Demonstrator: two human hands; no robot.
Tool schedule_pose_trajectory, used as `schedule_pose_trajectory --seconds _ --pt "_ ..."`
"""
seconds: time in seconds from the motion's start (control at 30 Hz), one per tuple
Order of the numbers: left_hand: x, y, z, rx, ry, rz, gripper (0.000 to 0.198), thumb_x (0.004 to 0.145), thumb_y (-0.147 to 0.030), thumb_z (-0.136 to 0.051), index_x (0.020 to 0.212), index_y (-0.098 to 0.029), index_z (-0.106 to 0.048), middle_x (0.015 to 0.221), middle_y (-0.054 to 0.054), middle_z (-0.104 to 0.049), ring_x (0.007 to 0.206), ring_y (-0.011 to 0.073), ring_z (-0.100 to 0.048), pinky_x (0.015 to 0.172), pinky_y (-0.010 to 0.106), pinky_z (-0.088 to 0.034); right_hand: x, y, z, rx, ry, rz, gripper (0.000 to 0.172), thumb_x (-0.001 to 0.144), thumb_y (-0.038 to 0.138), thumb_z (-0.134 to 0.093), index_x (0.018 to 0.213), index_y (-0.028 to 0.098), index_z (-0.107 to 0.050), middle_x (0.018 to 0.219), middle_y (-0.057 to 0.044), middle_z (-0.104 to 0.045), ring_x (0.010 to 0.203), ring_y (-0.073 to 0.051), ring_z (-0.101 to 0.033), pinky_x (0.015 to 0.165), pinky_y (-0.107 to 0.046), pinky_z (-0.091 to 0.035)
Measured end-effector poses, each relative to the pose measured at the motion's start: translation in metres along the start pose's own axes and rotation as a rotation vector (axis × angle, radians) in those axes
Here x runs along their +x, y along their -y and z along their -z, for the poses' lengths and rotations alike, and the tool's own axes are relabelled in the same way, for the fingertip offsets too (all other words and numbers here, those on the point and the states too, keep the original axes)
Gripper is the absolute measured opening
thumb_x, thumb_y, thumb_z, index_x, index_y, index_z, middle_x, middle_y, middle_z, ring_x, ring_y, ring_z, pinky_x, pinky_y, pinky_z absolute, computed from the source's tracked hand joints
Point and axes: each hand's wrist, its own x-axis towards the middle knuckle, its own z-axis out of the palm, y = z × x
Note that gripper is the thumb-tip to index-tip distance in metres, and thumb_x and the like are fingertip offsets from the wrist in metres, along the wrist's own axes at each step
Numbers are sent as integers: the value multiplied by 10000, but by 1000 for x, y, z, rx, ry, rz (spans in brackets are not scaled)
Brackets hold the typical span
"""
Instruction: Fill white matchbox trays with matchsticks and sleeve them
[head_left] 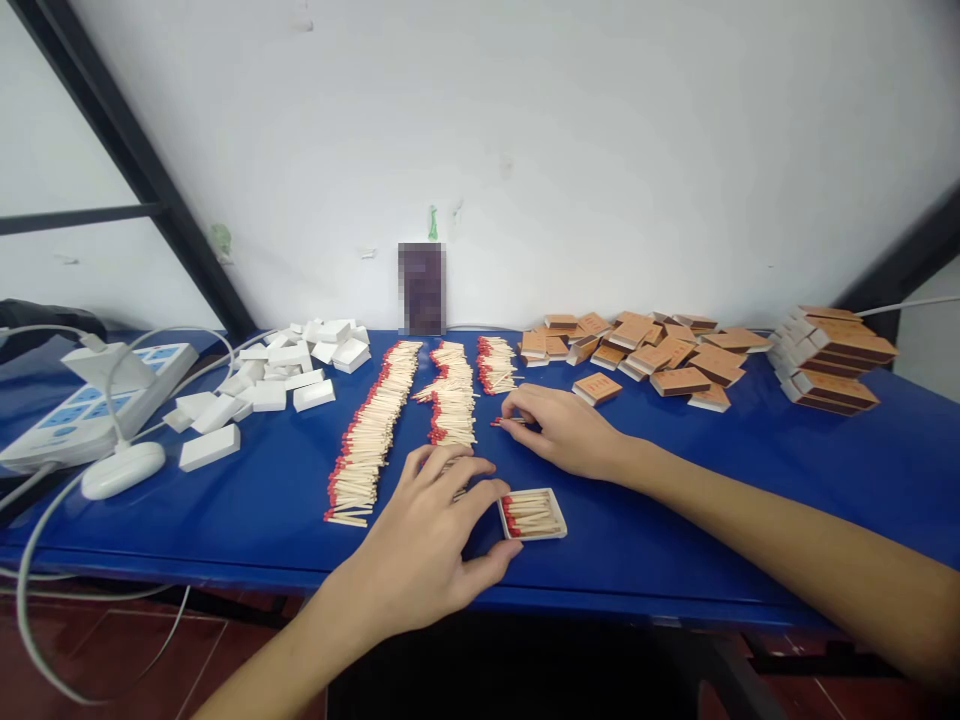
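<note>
My left hand (442, 530) has its thumb and index finger at the left end of a white matchbox tray (556, 515), gripping it at the table's front. Red-tipped matches (534, 510) lie side by side inside the tray. Its other fingers reach over the near end of the middle row of matches (454, 400). Behind the tray, my right hand (559, 430) pinches a few matches (506, 423) close to the tabletop; their exact number is hidden by the fingers. Two more rows of matches, a long left row (371, 440) and a short right row (495, 365), lie nearby.
White empty trays (281, 365) are heaped at the left. Orange matchbox sleeves (660, 345) lie in a pile at the right, beside stacked matchboxes (836, 360). A power strip (97, 400) with white cables occupies the far left of the blue table (637, 560). A wall (600, 180) stands behind.
</note>
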Motion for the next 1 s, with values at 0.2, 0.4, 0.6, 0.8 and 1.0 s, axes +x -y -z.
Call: schedule_pose_trajectory --seconds 0.2,0.4,0.6,0.8,1.0 --pt "-1 0 1 8 -4 -1 271 915 -367 -632 1131 -205 -652 1183 81 -648 1157 273 -542 1026 457 -400 3 -1 -3 40 0 -89 119 965 324 -503 965 208 -529 815 -8 -599 672 -151 -500 616 -267 -327" --pt "-1 0 1 2 13 6 269 922 -364 -626 1138 -206 -646 1199 76 -641 1186 279 -526 1043 459 -380 1 -3 -2 53 4 -50 121 976 291 -470 935 202 -541 825 -20 -592 690 -154 -503 644 -273 -350" --pt "0 -1 1 -1 25 16 264 934 -360 -610 1147 -206 -635 1208 76 -633 1181 277 -514 1042 452 -369 2 -3 -2 45 19 -18 161 984 275 -452 915 192 -572 843 -33 -597 730 -163 -520 684 -283 -366" --pt "-1 0 1 0 26 18 260 934 -358 -610 1144 -207 -634 1226 76 -618 1184 271 -502 1053 456 -354 5 -6 2 128 -22 -33 247 1009 305 -408 918 183 -601 879 -50 -649 787 -175 -578 711 -287 -402" --pt "-1 0 0 -16 22 16 259 938 -355 -604 1150 -209 -633 1213 70 -621 1195 264 -500 1066 454 -331 17 -27 0 58 -94 -95 276 997 255 -427 1027 167 -687 1041 -97 -728 939 -224 -655 829 -329 -454"
